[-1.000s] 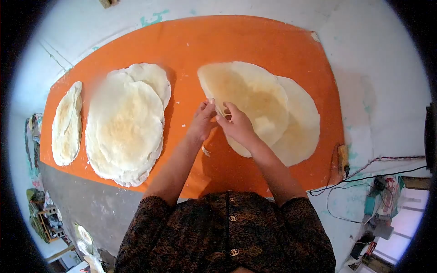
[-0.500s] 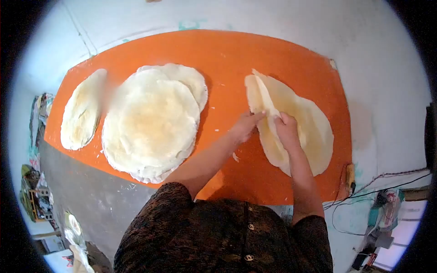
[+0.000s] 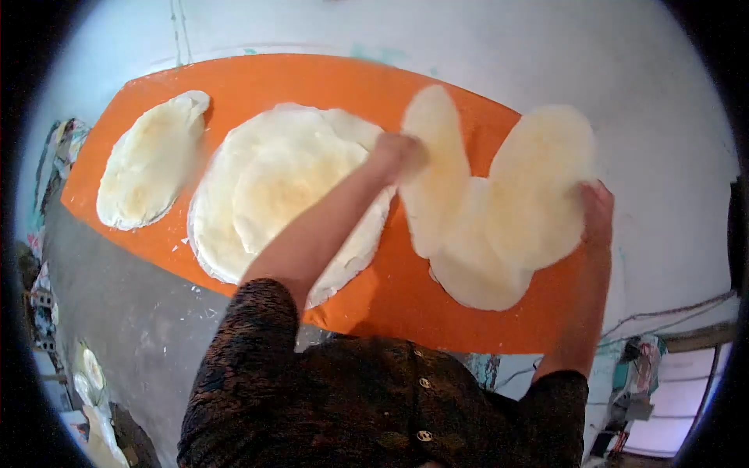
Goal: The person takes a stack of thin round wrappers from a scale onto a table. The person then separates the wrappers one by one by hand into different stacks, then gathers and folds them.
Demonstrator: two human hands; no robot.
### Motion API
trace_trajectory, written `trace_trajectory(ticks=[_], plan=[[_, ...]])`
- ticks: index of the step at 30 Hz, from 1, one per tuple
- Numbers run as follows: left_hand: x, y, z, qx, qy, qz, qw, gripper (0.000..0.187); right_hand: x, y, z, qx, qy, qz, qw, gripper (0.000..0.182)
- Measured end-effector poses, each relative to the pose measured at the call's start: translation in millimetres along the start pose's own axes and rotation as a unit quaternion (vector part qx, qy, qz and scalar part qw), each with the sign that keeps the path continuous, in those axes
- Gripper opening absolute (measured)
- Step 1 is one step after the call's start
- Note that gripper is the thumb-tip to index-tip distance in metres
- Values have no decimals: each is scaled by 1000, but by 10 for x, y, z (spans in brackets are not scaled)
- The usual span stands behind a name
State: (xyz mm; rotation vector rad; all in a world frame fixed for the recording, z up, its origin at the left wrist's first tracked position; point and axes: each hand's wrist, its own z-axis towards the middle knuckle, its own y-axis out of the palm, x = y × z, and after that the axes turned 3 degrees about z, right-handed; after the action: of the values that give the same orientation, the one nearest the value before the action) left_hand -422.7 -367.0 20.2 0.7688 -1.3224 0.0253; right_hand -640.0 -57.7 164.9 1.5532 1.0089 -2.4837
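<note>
A thin, pale flatbread sheet (image 3: 538, 187) with yellowish patches stretches between my two hands. Two rounded lobes rise at its left and right, with a dip between them. My left hand (image 3: 399, 158), smeared by motion, closes on the left lobe's edge, beside the big stack. My right hand (image 3: 598, 204) grips the edge of the right lobe near the table's right side. Under the lobes, a rounded portion of flatbread (image 3: 484, 288) lies toward me. My left forearm crosses over a wide stack of flatbreads (image 3: 273, 183) in the middle.
Another oval flatbread (image 3: 148, 164) rests at the left of the orange tabletop (image 3: 437, 331). White crumbs dot the grey floor (image 3: 133, 288) at the left. A pale wall (image 3: 640, 86) stands behind the table, and cables (image 3: 663, 312) run along the right.
My hands were close together on a narrow fold in the flatbread; now they are wide apart with the fold opened out. My left hand moved up and left, the right hand to the right.
</note>
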Motion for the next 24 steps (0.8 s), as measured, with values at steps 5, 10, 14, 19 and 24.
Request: trace_trajectory(ticks=[5, 10, 14, 19, 24], plan=[[777, -232, -345, 165, 18, 134, 977, 16, 178, 378, 61, 5, 4, 121, 993, 21], [1008, -1391, -635, 221, 150, 187, 945, 11, -198, 636, 65, 39, -14, 59, 997, 22], [876, -1751, -1488, 373, 95, -91, 918, 12, -363, 623, 268, 5, -112, -222, 969, 21], [-520, -2715, -1974, 500, 65, -145, 851, 18, -1259, 981, 477, 40, -251, -373, 892, 19], [-209, -2130, -2238, 516, -20, -97, 851, 31, -2270, 2012, 106, 25, -379, -310, 871, 14]])
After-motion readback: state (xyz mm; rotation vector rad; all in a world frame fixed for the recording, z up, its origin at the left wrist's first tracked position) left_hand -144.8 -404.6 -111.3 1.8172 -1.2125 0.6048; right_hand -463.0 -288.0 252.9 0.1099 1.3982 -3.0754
